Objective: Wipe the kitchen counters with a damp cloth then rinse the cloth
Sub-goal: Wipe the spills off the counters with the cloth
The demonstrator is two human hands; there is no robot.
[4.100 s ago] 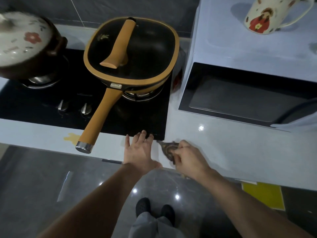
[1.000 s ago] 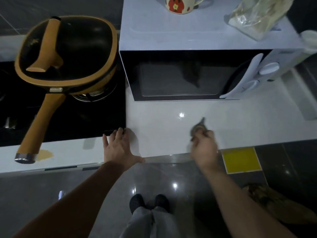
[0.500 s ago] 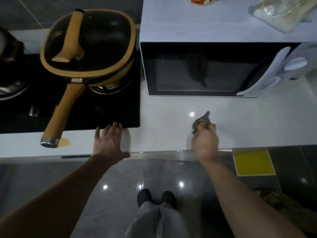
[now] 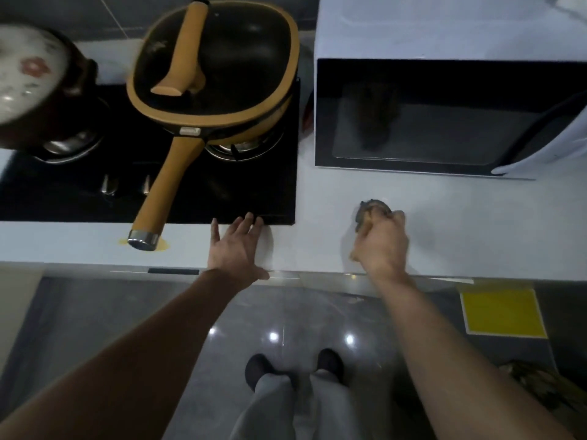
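By our reading we are in the wiping stage. Our right hand (image 4: 381, 246) is curled round a small dark bunched cloth (image 4: 370, 207), pressing it onto the glossy white kitchen counter (image 4: 482, 227), right of the black glass hob (image 4: 228, 192) and on the near side of the white microwave with a dark door (image 4: 413, 115). Our left hand (image 4: 236, 249) lies flat on the counter's near edge with fingers spread, the fingertips reaching the hob, where an orange-handled black lidded pan (image 4: 216, 58) sits. We cannot tell which stretches are already wiped. Rinsing is left to do, and no sink is in view.
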